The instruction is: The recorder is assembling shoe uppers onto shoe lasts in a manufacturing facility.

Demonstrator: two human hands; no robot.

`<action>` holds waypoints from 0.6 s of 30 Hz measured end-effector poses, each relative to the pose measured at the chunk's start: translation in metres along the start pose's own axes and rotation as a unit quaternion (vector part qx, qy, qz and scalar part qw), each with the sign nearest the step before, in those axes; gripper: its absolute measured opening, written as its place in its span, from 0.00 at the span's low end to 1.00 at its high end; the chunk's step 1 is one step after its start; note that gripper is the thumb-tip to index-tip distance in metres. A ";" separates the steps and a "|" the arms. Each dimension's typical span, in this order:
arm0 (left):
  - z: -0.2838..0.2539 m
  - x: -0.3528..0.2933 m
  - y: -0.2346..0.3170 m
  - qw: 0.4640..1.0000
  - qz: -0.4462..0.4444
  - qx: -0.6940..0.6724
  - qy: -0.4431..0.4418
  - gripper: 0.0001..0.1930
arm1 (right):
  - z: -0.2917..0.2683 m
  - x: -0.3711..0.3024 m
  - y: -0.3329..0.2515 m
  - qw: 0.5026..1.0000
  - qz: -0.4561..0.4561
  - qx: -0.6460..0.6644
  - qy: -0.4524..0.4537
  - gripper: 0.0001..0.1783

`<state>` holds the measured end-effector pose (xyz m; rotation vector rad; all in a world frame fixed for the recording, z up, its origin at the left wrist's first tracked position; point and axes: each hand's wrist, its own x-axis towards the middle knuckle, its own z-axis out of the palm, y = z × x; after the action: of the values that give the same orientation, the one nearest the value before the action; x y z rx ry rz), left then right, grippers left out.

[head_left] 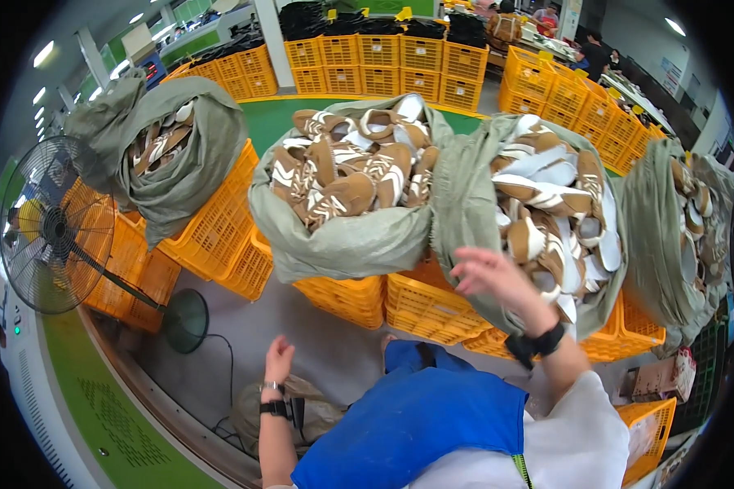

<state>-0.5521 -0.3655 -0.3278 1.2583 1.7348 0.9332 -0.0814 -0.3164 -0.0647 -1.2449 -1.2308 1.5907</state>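
Note:
My right hand, with a black band at its wrist, is held out over the near edge of a grey-green woven sack. Its fingers are apart and nothing is in them. Brown and white sneakers and pale shoe pieces fill that sack. To its left, a second sack brims with brown sneakers that have white stripes and laces. Low on the left, my left hand hangs above the floor, away from the sacks. Its fingers are curled in and nothing shows between them.
Yellow plastic crates stand under the sacks. More shoe sacks sit at far left and far right. A floor fan and its cord are at left. Stacked crates line the back; people work beyond.

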 end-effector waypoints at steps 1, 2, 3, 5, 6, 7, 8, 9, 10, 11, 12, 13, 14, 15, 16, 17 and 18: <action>-0.001 0.030 0.027 0.998 0.017 -0.052 0.019 0.23 | 0.014 0.012 0.024 0.994 0.036 0.102 0.008 0.27; -0.004 0.054 0.054 0.997 0.009 -0.074 0.033 0.25 | 0.021 0.032 0.057 0.985 0.065 0.151 0.054 0.32; -0.007 0.080 0.083 0.994 0.002 -0.098 0.046 0.26 | 0.025 0.053 0.081 0.976 0.068 0.168 0.122 0.36; -0.018 0.129 0.124 0.993 0.030 -0.106 0.051 0.28 | 0.024 0.096 0.106 0.954 0.075 0.164 0.238 0.41; -0.023 0.156 0.142 0.991 0.055 -0.116 0.048 0.31 | 0.025 0.118 0.111 0.955 0.070 0.169 0.235 0.41; -0.031 0.182 0.157 0.991 0.060 -0.111 0.051 0.31 | 0.027 0.135 0.113 0.935 0.111 0.201 0.272 0.42; -0.039 0.208 0.171 0.993 0.075 -0.079 0.054 0.33 | 0.027 0.150 0.114 0.910 0.152 0.232 0.309 0.44; -0.046 0.234 0.178 0.994 0.086 -0.047 0.052 0.35 | 0.030 0.158 0.113 0.907 0.154 0.237 0.313 0.44; -0.053 0.258 0.187 0.994 0.088 -0.043 0.046 0.35 | 0.030 0.165 0.109 0.912 0.149 0.256 0.282 0.45; -0.059 0.283 0.195 0.993 0.101 0.020 0.058 0.38 | 0.029 0.171 0.107 0.916 0.144 0.275 0.253 0.47; -0.061 0.309 0.204 0.988 0.118 0.082 0.065 0.40 | 0.025 0.175 0.110 0.902 0.170 0.290 0.272 0.45; -0.063 0.335 0.207 0.987 0.122 0.085 0.055 0.40 | 0.026 0.179 0.109 0.897 0.169 0.297 0.281 0.45; -0.063 0.361 0.209 0.988 0.103 0.108 0.046 0.42 | 0.029 0.182 0.107 0.893 0.166 0.289 0.302 0.44; -0.063 0.389 0.210 0.987 0.088 0.130 0.038 0.45 | 0.031 0.185 0.106 0.889 0.161 0.281 0.325 0.44; -0.061 0.415 0.211 0.986 0.066 0.153 0.026 0.47 | 0.030 0.190 0.106 0.889 0.171 0.270 0.327 0.46; -0.059 0.441 0.210 0.985 0.072 0.157 0.012 0.47 | 0.031 0.191 0.104 0.879 0.189 0.266 0.348 0.46; -0.055 0.466 0.209 0.988 0.041 0.151 -0.004 0.49 | 0.036 0.194 0.099 0.863 0.184 0.259 0.393 0.43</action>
<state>-0.6150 0.1278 -0.1978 1.5346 1.8808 0.7266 -0.1631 -0.1673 -0.2054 -1.5667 -0.0378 1.2922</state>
